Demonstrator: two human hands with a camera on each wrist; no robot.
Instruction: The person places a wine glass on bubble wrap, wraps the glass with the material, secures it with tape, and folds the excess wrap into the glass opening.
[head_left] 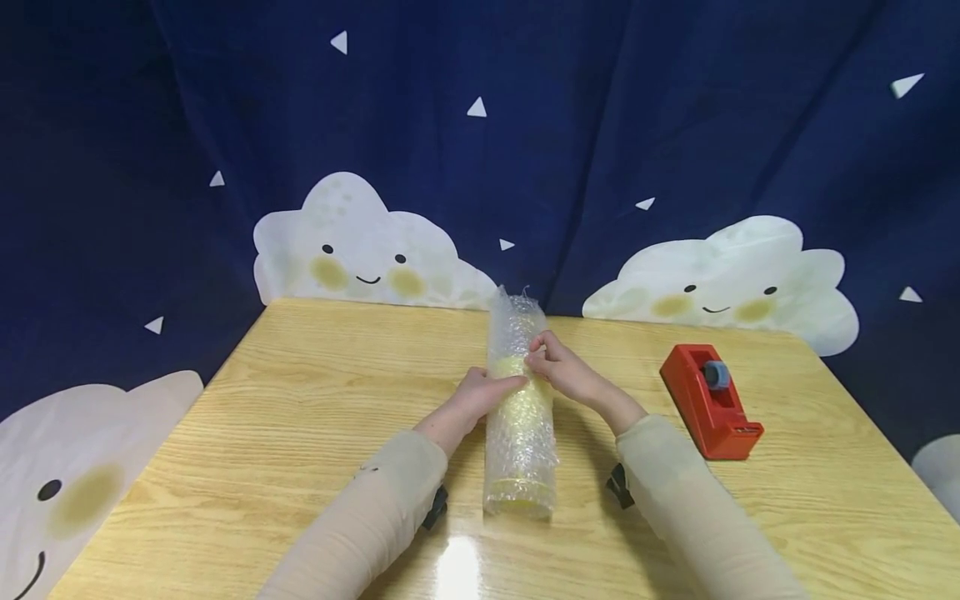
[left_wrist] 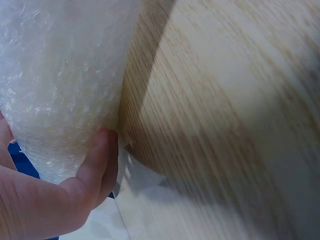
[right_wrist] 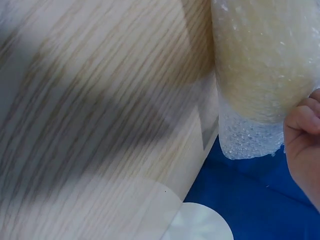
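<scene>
A long yellowish cylinder, rolled in clear bubble wrap [head_left: 521, 425], lies lengthwise on the table, one end towards the person. My left hand [head_left: 480, 392] grips its left side, with the thumb across the top and the fingers down along the side; in the left wrist view the fingers [left_wrist: 95, 167] curl against the wrap. On top of the roll, my right hand [head_left: 566, 371] pinches at the bubble wrap with thumb and curled index finger. Whether a bit of tape is between those fingertips is too small to tell. From the right wrist, the curled right hand [right_wrist: 305, 135] meets the wrap's side.
A red tape dispenser [head_left: 712, 408] with a small bluish roll stands on the wooden table [head_left: 337, 383], to the right of the right forearm. Behind the table's far edge hangs a dark blue curtain [head_left: 420, 108] with clouds and white triangles. Loose bubble wrap extends past the cylinder's far end.
</scene>
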